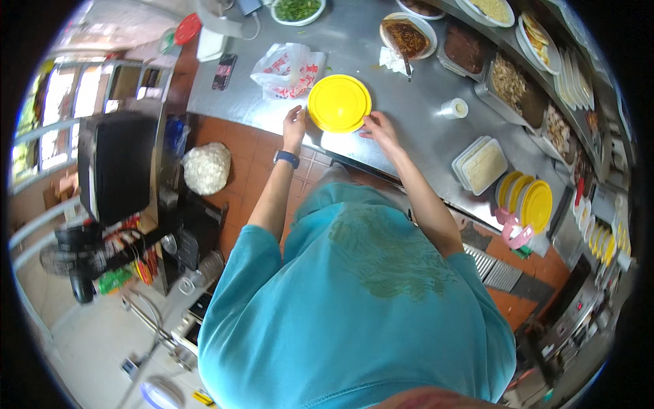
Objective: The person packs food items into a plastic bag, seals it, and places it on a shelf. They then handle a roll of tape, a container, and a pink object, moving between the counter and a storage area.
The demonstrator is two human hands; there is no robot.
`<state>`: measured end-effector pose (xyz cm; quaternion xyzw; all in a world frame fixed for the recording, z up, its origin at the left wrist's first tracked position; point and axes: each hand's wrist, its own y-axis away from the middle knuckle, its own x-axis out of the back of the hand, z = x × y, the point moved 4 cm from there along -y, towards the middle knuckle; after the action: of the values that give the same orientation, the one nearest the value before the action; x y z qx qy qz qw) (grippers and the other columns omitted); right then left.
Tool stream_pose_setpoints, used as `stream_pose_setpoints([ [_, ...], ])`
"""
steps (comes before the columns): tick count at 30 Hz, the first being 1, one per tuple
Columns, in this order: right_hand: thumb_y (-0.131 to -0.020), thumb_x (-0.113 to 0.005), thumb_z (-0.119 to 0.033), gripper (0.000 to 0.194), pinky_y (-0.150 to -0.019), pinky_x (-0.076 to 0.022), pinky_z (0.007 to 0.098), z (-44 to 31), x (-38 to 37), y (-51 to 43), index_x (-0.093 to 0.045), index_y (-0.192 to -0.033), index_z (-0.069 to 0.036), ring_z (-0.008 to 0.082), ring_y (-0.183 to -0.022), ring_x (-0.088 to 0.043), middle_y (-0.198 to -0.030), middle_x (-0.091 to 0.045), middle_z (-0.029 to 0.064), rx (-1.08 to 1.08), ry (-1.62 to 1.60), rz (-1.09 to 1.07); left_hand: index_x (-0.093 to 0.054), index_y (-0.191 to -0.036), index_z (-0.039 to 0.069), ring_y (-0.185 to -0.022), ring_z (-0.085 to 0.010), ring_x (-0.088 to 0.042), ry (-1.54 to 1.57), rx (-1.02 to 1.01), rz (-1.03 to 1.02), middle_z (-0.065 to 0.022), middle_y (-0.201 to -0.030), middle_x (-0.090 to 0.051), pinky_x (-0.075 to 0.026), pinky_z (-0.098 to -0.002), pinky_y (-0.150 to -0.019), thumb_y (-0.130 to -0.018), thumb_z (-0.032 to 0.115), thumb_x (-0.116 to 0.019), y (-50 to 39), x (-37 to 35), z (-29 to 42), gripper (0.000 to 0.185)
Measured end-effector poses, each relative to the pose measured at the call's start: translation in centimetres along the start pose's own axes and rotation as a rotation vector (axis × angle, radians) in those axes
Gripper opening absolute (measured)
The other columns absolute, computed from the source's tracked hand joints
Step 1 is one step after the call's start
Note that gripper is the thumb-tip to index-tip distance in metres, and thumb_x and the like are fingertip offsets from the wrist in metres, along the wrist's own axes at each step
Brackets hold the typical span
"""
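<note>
A round yellow lid [340, 103] lies near the front edge of the steel table, between my two hands. My left hand [294, 128] is just left of it, fingers partly curled, with a small gap to the rim and nothing seen in it. The fingers of my right hand [379, 132] are at the lid's lower right rim; whether they press on it I cannot tell. What lies under the lid is hidden. Behind and to the left, a white plastic bag [287, 71] with red print touches or nearly touches the lid.
A bowl of dark sauce [409, 37] with a spoon, a white roll [454, 109] and stacked rectangular containers [480, 164] stand to the right. Yellow-lidded bowls [535, 205] are by the right front edge. A phone [225, 72] lies left. Metal trays of food [508, 84] line the back right.
</note>
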<state>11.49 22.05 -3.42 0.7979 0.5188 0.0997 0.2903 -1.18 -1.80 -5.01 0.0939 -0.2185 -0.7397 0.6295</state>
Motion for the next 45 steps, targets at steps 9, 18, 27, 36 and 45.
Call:
stream_pose_setpoints([
  [9, -0.097, -0.058, -0.009, 0.009, -0.084, -0.0602, 0.0363, 3.7, 0.7, 1.2, -0.057, -0.101, -0.001, 0.0182, -0.092, -0.063, -0.102, -0.059, 0.0074, -0.042, -0.134, 0.221, -0.053, -0.111, -0.001, -0.079, -0.0191, -0.068, 0.018, 0.088, -0.386, -0.0102, -0.094, -0.060, -0.063, -0.0338, -0.067, -0.095, 0.006, -0.057, -1.7, -2.2, -0.7, 0.018],
  [18, -0.096, -0.060, -0.012, 0.018, -0.088, -0.0597, 0.0421, 7.3, 7.0, 9.2, -0.057, -0.109, 0.001, 0.0227, -0.097, -0.065, -0.105, -0.060, 0.0086, 0.012, -0.392, 0.466, -0.053, -0.109, -0.001, -0.069, -0.0183, -0.067, -0.020, 0.012, -0.591, -0.0121, -0.087, -0.064, -0.059, -0.0306, -0.059, -0.094, 0.004, -0.056, 3.4, -11.0, -1.8, 0.016],
  [27, -0.096, -0.059, -0.008, 0.009, -0.088, -0.0586, 0.0438, 11.2, 13.9, 13.2, -0.058, -0.100, -0.001, 0.0250, -0.093, -0.067, -0.098, -0.064, 0.0090, 0.119, -0.696, 0.780, -0.057, -0.114, 0.002, -0.072, -0.0139, -0.063, -0.235, 0.006, -0.720, -0.0075, -0.089, -0.065, -0.052, -0.0288, -0.066, -0.096, 0.009, -0.055, 7.5, -9.6, -1.0, 0.020],
  [36, -0.092, -0.065, -0.017, 0.015, -0.065, -0.0528, 0.0277, 7.8, 5.0, 12.6, -0.066, -0.097, -0.002, 0.0167, -0.072, -0.065, -0.081, -0.066, 0.0064, 0.058, -0.293, 0.491, -0.060, -0.107, -0.001, -0.085, -0.0227, -0.068, -0.146, 0.165, -0.121, -0.0132, -0.095, -0.067, -0.058, -0.0347, -0.073, -0.097, 0.015, -0.059, 9.1, 11.0, -1.8, 0.018],
  [45, -0.074, -0.080, -0.041, 0.040, -0.078, -0.0520, 0.0411, -5.4, 3.2, -6.2, -0.073, -0.095, -0.008, 0.0317, -0.083, -0.069, -0.085, -0.073, 0.0104, 0.412, 0.511, 1.063, -0.059, -0.110, 0.001, -0.086, -0.0223, -0.068, -0.154, 0.146, -0.160, -0.0129, -0.098, -0.067, -0.058, -0.0349, -0.075, -0.098, 0.010, -0.056, 5.6, 13.4, -2.0, 0.016],
])
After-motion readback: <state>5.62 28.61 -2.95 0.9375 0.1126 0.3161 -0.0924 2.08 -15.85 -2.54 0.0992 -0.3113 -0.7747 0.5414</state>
